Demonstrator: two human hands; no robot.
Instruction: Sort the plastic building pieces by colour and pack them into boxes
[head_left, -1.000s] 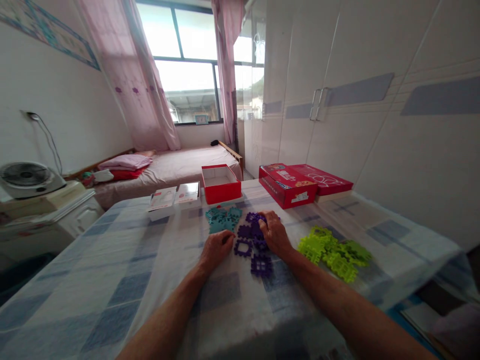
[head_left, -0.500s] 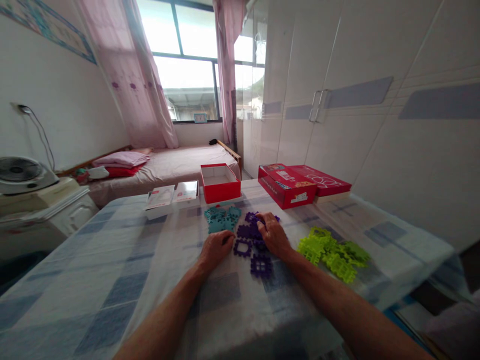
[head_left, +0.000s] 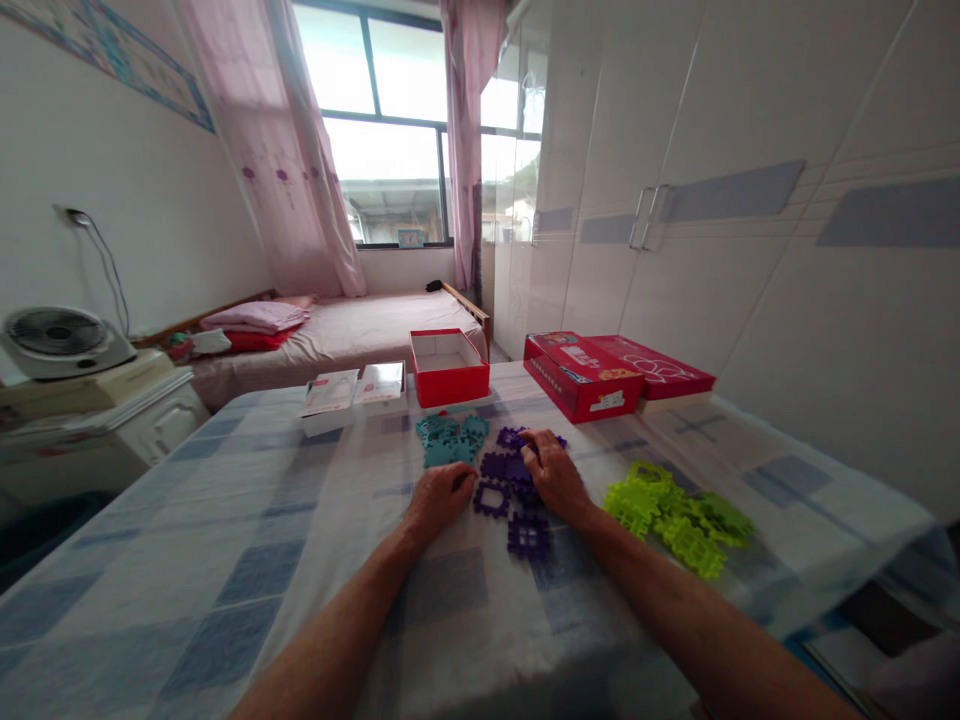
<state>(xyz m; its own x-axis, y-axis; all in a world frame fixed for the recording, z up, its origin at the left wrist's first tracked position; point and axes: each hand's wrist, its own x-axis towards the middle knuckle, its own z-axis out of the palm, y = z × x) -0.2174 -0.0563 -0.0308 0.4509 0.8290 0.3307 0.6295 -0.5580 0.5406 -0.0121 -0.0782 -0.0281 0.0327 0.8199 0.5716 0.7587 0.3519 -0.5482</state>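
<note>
My right hand (head_left: 556,478) is over the spread purple interlocking tiles (head_left: 493,498), its bent fingers and thumb closed on one at the upper part of the group. The palm hides some of them. One purple tile with a window-like grid (head_left: 529,537) lies nearest me. My left hand (head_left: 442,494) rests on the cloth just left of the purple tiles, fingers curled in; whatever may be inside them is hidden. Just beyond its knuckles is a pile of teal interlocking tiles (head_left: 448,440). To the right of my right forearm sits a heap of lime-green tiles (head_left: 667,510).
A red box (head_left: 450,385) with a white inside stands open at the back of the table. Left of it is a white box (head_left: 352,400) holding printed packets. Red closed boxes (head_left: 585,375) stand back right. A checked cloth (head_left: 330,560) covers the table.
The whole view has shifted slightly, so everything appears a little further right. Both hands keep nearly the same places beside and over the purple tiles.
</note>
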